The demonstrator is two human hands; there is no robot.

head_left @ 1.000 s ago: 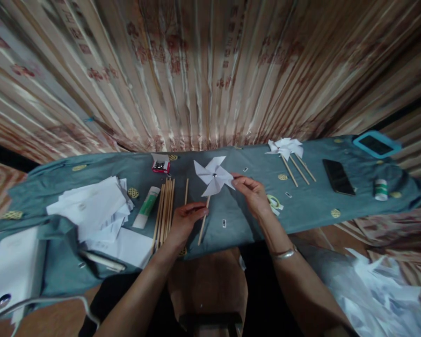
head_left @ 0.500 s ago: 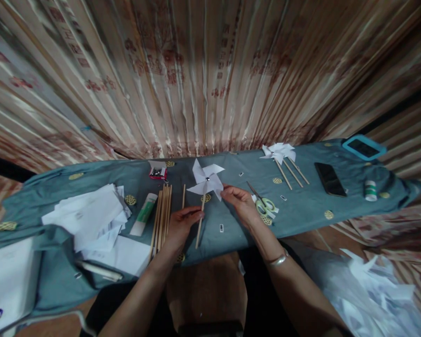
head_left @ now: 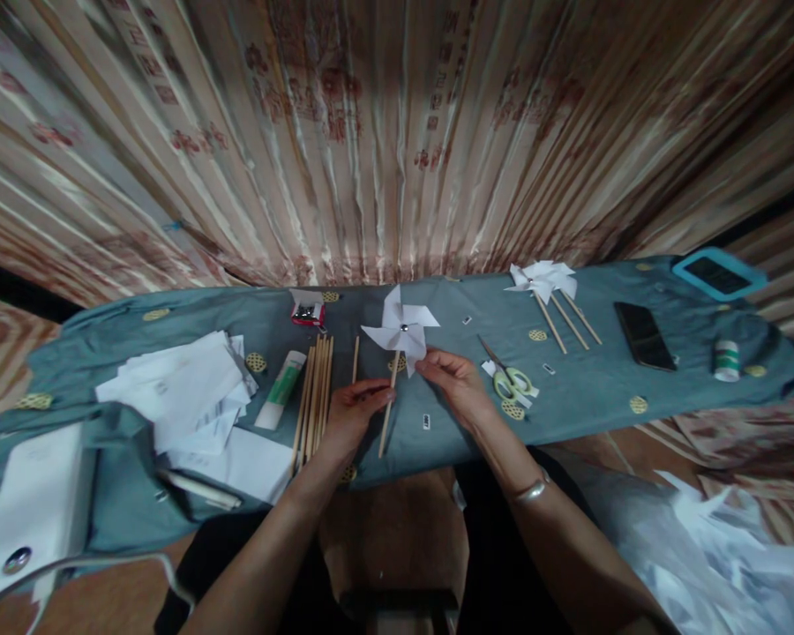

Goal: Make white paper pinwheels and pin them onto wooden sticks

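Observation:
A white paper pinwheel [head_left: 403, 327] with a shiny pin at its centre is held up over the middle of the table. Its wooden stick [head_left: 388, 423] is pinched between the thumb and fingers of my left hand [head_left: 355, 411]. My right hand [head_left: 455, 381] has its fingertips at the tip of the lower right paper blade, closed on it. Several bare wooden sticks [head_left: 312, 388] lie left of my left hand, with one more stick [head_left: 355, 357] just behind it. Right of my right hand lie green-handled scissors [head_left: 512, 383].
Finished pinwheels [head_left: 543, 280] lie at the back right, near a black phone [head_left: 643, 335], a blue-framed device [head_left: 721, 272] and a small glue stick [head_left: 726, 362]. On the left are a red pin box [head_left: 308, 311], a glue tube [head_left: 281, 391], white paper sheets [head_left: 178, 388] and a white device [head_left: 40, 503].
The view has shifted slightly, so most things sit a little to the right. The pinwheel's blades have turned a little; both hands keep about the same hold.

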